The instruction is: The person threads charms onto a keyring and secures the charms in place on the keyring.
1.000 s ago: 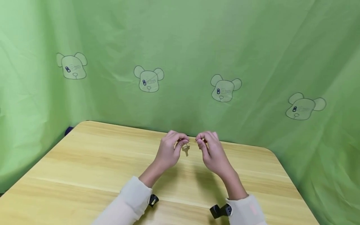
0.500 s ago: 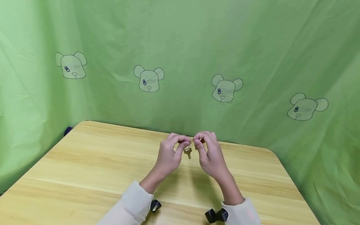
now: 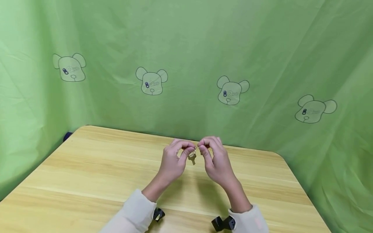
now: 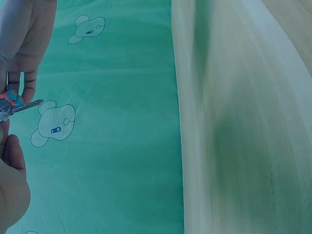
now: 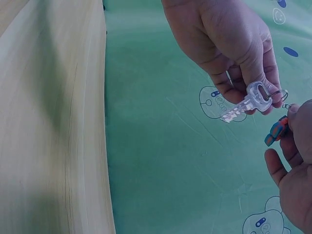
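Key (image 5: pixel 249 103): one, between the hands above the table (image 3: pixel 87 168); likely light, stiff, smooth; best held by its head. Ring (image 5: pixel 286 92): thin, probably springy; pinched by left hand (image 3: pixel 173 161). Charm (image 5: pixel 277 130): orange and blue, likely sturdy; right hand (image 3: pixel 217 161) pinches its link (image 5: pixel 286 106). Containers: none in view.

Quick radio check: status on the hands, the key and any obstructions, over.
Left hand pinching metal ring; right hand holding blue-and-orange charm. Key hanging above table, blade down. No obstruction visible around hands.
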A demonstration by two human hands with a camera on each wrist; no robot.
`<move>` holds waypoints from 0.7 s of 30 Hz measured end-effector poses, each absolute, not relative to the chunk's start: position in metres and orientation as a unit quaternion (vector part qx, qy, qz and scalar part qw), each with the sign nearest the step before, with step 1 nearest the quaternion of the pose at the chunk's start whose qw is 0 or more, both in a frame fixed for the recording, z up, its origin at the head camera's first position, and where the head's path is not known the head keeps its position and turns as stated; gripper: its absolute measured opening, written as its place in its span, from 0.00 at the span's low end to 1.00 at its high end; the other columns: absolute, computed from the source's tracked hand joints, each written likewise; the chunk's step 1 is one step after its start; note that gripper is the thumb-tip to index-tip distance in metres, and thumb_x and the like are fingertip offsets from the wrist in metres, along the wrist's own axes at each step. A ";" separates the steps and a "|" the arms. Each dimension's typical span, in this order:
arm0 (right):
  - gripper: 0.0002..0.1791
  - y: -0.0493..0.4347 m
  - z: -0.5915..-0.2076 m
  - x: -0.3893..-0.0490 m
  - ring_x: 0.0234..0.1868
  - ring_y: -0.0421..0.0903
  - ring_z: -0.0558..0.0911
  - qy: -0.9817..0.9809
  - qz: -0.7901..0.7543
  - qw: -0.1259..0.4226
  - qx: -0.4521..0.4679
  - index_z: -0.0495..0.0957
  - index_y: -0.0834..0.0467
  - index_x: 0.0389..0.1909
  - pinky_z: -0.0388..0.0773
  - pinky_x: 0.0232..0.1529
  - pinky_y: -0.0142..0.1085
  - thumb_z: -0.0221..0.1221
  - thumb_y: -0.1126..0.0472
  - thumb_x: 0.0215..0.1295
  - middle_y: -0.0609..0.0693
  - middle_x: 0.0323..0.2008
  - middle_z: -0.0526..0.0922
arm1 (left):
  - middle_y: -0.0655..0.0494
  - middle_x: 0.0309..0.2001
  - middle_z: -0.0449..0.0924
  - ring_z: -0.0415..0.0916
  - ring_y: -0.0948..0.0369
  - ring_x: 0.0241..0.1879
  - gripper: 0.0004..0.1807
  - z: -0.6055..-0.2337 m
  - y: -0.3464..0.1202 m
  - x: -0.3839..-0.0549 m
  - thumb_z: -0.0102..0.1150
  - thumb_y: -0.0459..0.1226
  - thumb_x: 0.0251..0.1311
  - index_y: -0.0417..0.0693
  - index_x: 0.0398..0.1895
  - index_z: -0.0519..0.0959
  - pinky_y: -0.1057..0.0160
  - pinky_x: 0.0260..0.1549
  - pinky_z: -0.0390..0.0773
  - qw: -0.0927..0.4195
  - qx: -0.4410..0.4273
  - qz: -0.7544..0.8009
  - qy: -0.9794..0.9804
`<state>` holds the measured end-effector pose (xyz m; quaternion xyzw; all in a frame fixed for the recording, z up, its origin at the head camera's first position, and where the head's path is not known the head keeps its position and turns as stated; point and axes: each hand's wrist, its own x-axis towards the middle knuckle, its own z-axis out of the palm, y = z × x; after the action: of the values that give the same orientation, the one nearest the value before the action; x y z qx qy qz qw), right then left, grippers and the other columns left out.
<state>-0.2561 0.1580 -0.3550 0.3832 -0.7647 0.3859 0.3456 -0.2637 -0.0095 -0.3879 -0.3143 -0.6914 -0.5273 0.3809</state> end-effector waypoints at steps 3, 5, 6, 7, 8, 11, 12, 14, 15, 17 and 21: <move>0.06 0.158 -0.355 -0.256 0.41 0.47 0.74 -0.770 0.387 0.337 0.380 0.77 0.63 0.40 0.72 0.43 0.38 0.58 0.76 0.68 0.51 0.35 0.78 | 0.49 0.36 0.87 0.82 0.57 0.38 0.03 -0.388 -0.009 -0.263 0.65 0.30 0.64 0.38 0.38 0.85 0.67 0.39 0.83 0.380 -0.313 -0.529 -0.691; 0.04 0.159 -0.356 -0.256 0.41 0.46 0.74 -0.771 0.386 0.333 0.380 0.77 0.64 0.40 0.72 0.43 0.40 0.58 0.74 0.70 0.51 0.35 0.78 | 0.48 0.36 0.86 0.82 0.57 0.38 0.03 -0.388 -0.009 -0.262 0.65 0.30 0.64 0.38 0.38 0.85 0.67 0.39 0.83 0.381 -0.314 -0.530 -0.690; 0.04 0.159 -0.356 -0.256 0.41 0.47 0.74 -0.771 0.386 0.334 0.381 0.77 0.64 0.40 0.72 0.42 0.41 0.58 0.74 0.70 0.51 0.35 0.78 | 0.48 0.36 0.87 0.82 0.57 0.38 0.03 -0.388 -0.009 -0.262 0.65 0.30 0.64 0.38 0.39 0.85 0.67 0.39 0.83 0.381 -0.314 -0.530 -0.689; 0.04 0.159 -0.356 -0.256 0.41 0.47 0.74 -0.771 0.385 0.334 0.382 0.77 0.64 0.40 0.73 0.42 0.40 0.58 0.74 0.70 0.52 0.35 0.78 | 0.48 0.36 0.87 0.82 0.57 0.38 0.03 -0.388 -0.008 -0.262 0.65 0.29 0.63 0.38 0.39 0.85 0.67 0.39 0.83 0.382 -0.314 -0.530 -0.689; 0.04 0.159 -0.356 -0.256 0.40 0.47 0.74 -0.770 0.385 0.335 0.382 0.77 0.64 0.40 0.73 0.42 0.40 0.58 0.74 0.70 0.52 0.35 0.78 | 0.49 0.36 0.87 0.82 0.57 0.38 0.03 -0.388 -0.008 -0.262 0.65 0.30 0.63 0.38 0.39 0.85 0.67 0.38 0.83 0.383 -0.314 -0.529 -0.689; 0.07 0.158 -0.355 -0.256 0.40 0.46 0.75 -0.766 0.381 0.343 0.388 0.77 0.64 0.40 0.72 0.42 0.36 0.59 0.77 0.67 0.52 0.36 0.78 | 0.50 0.36 0.87 0.82 0.57 0.38 0.04 -0.388 -0.008 -0.262 0.66 0.30 0.63 0.38 0.39 0.85 0.67 0.38 0.83 0.386 -0.312 -0.527 -0.690; 0.08 0.158 -0.355 -0.255 0.40 0.47 0.75 -0.764 0.380 0.347 0.390 0.77 0.64 0.40 0.72 0.42 0.35 0.59 0.78 0.66 0.52 0.36 0.78 | 0.51 0.36 0.87 0.82 0.58 0.38 0.04 -0.388 -0.008 -0.262 0.66 0.30 0.63 0.38 0.39 0.85 0.67 0.39 0.83 0.386 -0.311 -0.527 -0.690; 0.09 0.158 -0.354 -0.255 0.40 0.47 0.75 -0.760 0.379 0.352 0.394 0.77 0.64 0.40 0.72 0.42 0.34 0.60 0.79 0.64 0.52 0.36 0.79 | 0.51 0.36 0.87 0.82 0.58 0.38 0.04 -0.388 -0.008 -0.263 0.66 0.30 0.63 0.38 0.38 0.85 0.67 0.39 0.83 0.386 -0.310 -0.526 -0.691; 0.10 0.157 -0.354 -0.254 0.40 0.47 0.75 -0.758 0.378 0.355 0.396 0.77 0.63 0.39 0.73 0.41 0.35 0.60 0.80 0.64 0.51 0.36 0.79 | 0.51 0.36 0.87 0.82 0.58 0.38 0.04 -0.389 -0.008 -0.263 0.66 0.30 0.63 0.38 0.38 0.85 0.67 0.39 0.83 0.386 -0.310 -0.526 -0.691; 0.10 0.157 -0.353 -0.254 0.39 0.47 0.75 -0.755 0.378 0.358 0.398 0.78 0.63 0.39 0.73 0.41 0.35 0.60 0.80 0.64 0.51 0.36 0.79 | 0.51 0.36 0.87 0.82 0.58 0.38 0.04 -0.389 -0.008 -0.263 0.66 0.30 0.63 0.38 0.38 0.85 0.67 0.39 0.83 0.386 -0.311 -0.526 -0.691; 0.10 0.157 -0.353 -0.253 0.39 0.47 0.75 -0.757 0.376 0.356 0.399 0.78 0.64 0.39 0.72 0.41 0.35 0.60 0.80 0.64 0.51 0.36 0.79 | 0.50 0.36 0.86 0.82 0.57 0.37 0.04 -0.388 -0.008 -0.263 0.66 0.30 0.63 0.38 0.38 0.85 0.67 0.39 0.83 0.389 -0.312 -0.526 -0.689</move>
<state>-0.2533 0.1567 -0.3530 0.3986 -0.7569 0.3764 0.3556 -0.2630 -0.0081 -0.3884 -0.3125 -0.6887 -0.5261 0.3890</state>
